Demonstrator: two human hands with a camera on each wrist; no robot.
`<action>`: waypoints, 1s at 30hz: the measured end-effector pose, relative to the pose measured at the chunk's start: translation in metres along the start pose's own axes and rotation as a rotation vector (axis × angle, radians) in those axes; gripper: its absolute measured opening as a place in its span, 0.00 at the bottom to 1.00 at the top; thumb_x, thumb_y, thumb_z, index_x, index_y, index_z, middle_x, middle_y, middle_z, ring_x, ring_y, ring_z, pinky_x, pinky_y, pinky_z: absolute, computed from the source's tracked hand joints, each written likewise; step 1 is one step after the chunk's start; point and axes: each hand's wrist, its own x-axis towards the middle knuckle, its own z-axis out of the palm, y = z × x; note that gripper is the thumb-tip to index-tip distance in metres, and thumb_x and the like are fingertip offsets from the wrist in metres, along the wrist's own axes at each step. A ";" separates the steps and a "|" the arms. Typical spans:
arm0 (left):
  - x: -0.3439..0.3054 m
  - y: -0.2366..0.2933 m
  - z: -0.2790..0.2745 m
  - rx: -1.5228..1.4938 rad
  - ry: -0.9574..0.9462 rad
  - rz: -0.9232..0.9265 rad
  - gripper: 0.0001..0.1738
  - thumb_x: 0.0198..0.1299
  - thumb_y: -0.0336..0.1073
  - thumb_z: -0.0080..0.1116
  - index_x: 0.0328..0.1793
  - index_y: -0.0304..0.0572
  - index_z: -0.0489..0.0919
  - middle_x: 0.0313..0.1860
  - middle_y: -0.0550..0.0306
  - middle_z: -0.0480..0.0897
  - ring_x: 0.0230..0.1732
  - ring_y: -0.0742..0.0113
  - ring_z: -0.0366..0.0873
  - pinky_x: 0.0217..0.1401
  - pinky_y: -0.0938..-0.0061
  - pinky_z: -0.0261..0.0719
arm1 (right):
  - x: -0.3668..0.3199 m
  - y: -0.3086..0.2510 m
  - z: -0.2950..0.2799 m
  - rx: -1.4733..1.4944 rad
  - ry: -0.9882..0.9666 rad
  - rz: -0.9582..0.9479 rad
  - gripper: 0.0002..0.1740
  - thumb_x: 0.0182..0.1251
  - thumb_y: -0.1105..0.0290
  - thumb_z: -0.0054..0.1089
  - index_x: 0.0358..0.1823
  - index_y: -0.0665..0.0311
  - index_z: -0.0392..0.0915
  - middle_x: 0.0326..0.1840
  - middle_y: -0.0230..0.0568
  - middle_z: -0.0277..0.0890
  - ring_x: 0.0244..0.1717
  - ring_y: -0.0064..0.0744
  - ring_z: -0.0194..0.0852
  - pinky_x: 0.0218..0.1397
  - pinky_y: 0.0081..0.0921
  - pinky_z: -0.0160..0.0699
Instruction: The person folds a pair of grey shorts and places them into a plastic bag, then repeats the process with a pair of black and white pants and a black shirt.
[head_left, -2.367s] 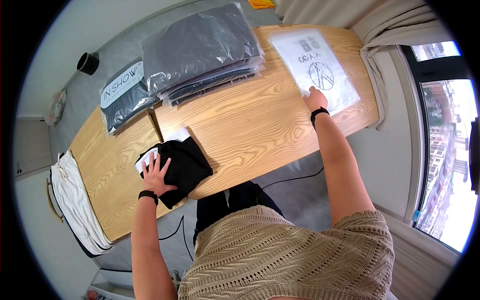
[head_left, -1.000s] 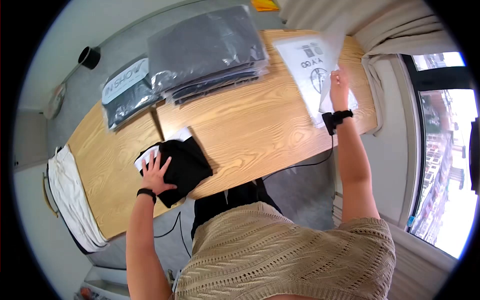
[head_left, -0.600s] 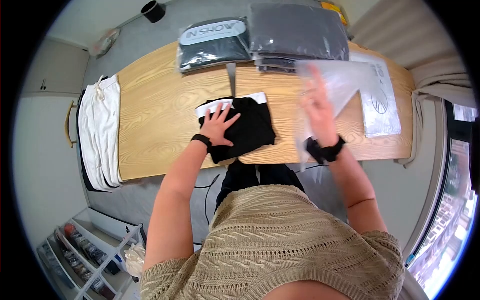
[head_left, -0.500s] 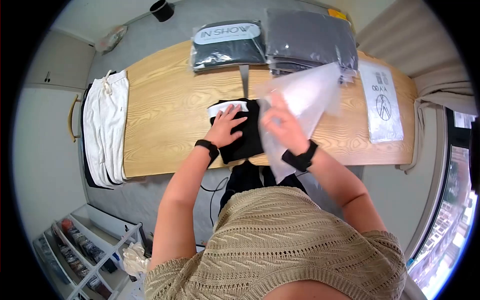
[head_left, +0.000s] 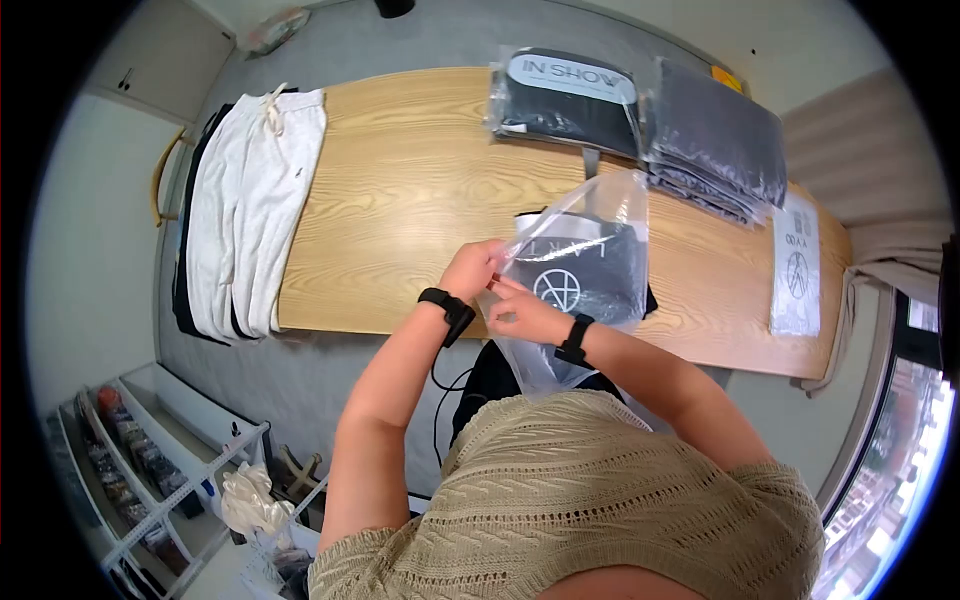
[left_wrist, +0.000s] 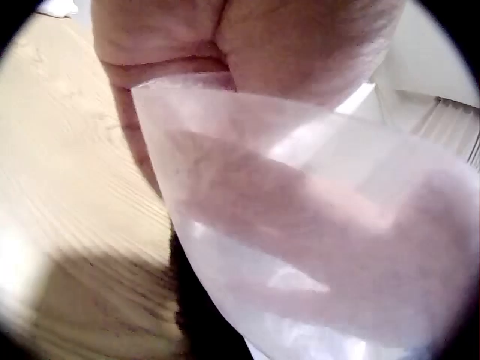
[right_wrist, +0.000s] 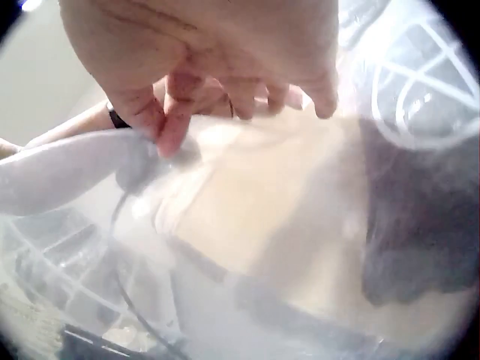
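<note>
A clear plastic garment bag [head_left: 625, 210] with a white printed logo hangs over a folded black garment [head_left: 652, 299], which shows through it. My left hand [head_left: 472, 270] grips the bag's left edge near its opening; in the left wrist view the film [left_wrist: 247, 247] runs out from under the palm. Close beside it, my right hand [head_left: 528, 313] pinches the same side of the bag between thumb and forefinger, the other fingers loosely bent. The right wrist view shows those pinching fingertips [right_wrist: 171, 139] on the film. The left fingertips are hidden.
White drawstring sweatpants [head_left: 240, 220] lie over the left end of the wooden table [head_left: 410, 180]. An "IN SHOW" package [head_left: 565, 100] and a stack of bagged grey garments [head_left: 715, 135] stand at the back. Flat printed bags [head_left: 797, 265] lie at the right end.
My right hand has lifted a bag from the pile at right and brought it left over the black garment. My left hand has left the garment and taken the bag's edge.
</note>
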 end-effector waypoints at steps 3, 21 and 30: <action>0.002 -0.041 -0.017 -0.385 0.263 0.066 0.13 0.67 0.31 0.44 0.53 0.36 0.76 0.33 0.59 0.82 0.31 0.73 0.79 0.38 0.79 0.77 | 0.014 -0.005 -0.027 0.046 -0.213 0.356 0.10 0.59 0.65 0.59 0.40 0.61 0.79 0.49 0.48 0.77 0.53 0.48 0.73 0.55 0.34 0.71; -0.011 -0.212 -0.170 -0.201 1.041 -0.255 0.25 0.59 0.40 0.58 0.58 0.30 0.70 0.45 0.43 0.79 0.44 0.51 0.77 0.44 0.64 0.75 | -0.131 0.069 -0.112 0.274 0.794 1.030 0.49 0.48 0.62 0.76 0.65 0.80 0.55 0.57 0.53 0.67 0.56 0.34 0.69 0.57 0.25 0.71; -0.043 -0.060 -0.025 0.092 0.595 -0.029 0.21 0.58 0.35 0.57 0.56 0.31 0.73 0.53 0.39 0.76 0.56 0.46 0.72 0.61 0.62 0.68 | -0.124 0.083 -0.134 0.461 0.480 1.103 0.27 0.55 0.65 0.68 0.53 0.74 0.73 0.47 0.45 0.79 0.45 0.33 0.78 0.50 0.26 0.74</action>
